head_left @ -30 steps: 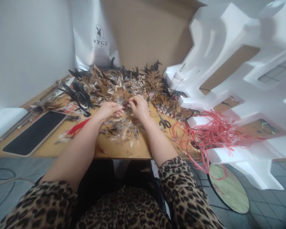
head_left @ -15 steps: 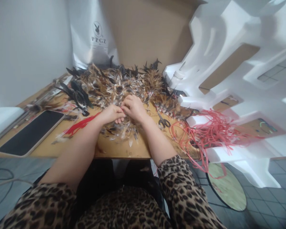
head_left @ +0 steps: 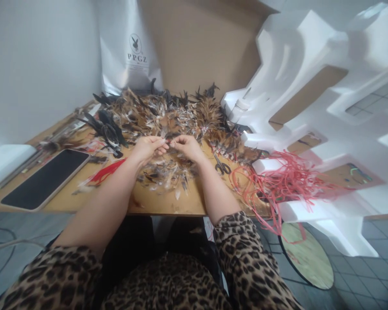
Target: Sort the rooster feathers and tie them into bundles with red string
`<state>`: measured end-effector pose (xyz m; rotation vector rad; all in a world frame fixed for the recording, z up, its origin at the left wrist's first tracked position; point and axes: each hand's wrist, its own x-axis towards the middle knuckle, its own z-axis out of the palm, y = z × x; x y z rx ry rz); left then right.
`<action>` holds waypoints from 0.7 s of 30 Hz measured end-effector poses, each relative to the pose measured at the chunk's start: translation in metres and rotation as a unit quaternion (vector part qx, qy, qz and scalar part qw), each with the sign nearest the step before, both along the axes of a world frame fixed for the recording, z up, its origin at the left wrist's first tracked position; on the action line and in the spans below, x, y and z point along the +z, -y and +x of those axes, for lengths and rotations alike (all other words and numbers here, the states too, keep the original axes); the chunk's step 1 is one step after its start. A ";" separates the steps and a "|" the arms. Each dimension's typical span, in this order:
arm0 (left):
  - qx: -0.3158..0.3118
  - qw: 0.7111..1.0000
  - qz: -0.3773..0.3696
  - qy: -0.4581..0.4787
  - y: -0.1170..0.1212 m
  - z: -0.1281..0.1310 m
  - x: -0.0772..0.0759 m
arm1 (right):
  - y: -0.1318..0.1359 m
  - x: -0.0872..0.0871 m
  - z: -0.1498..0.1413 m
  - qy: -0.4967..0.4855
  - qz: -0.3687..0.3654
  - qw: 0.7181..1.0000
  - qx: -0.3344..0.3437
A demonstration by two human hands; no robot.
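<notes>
Over the middle of the wooden table, my left hand [head_left: 149,149] is closed in a pinch at the base of a small bunch of brown feathers [head_left: 168,125]. A bit of red string [head_left: 169,141] shows between the fingertips of both hands. My right hand [head_left: 186,147] pinches at that string from the other side, its thumb and forefinger together. Behind the hands spreads a large heap of brown, white and black feathers [head_left: 142,112]. Loose small feathers [head_left: 168,176] lie below the hands, near the table's front edge.
Black-handled scissors [head_left: 222,167] lie right of my right hand. A tangle of red plastic strips [head_left: 287,178] spills over white foam packing [head_left: 310,211]. Left are a phone [head_left: 47,178], red strips [head_left: 108,170] and dark feathers [head_left: 106,129]. A silver bag [head_left: 126,82] stands behind.
My hands, close together half a second ago, have drawn slightly apart, and the red bit now shows between the fingertips. The view has shifted slightly.
</notes>
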<state>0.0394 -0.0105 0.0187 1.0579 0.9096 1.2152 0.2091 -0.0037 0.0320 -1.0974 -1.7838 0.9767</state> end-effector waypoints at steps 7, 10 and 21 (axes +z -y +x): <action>0.046 0.999 -0.021 -0.008 -0.005 0.000 -0.006 | 0.007 -0.007 -0.014 0.095 0.106 0.989 -0.048; 0.076 0.995 -0.003 -0.059 -0.008 0.000 -0.010 | 0.015 -0.004 -0.020 0.173 0.188 0.965 -0.053; -0.118 0.926 0.155 -0.325 0.011 0.003 -0.007 | 0.016 0.016 0.000 0.282 0.219 0.934 -0.025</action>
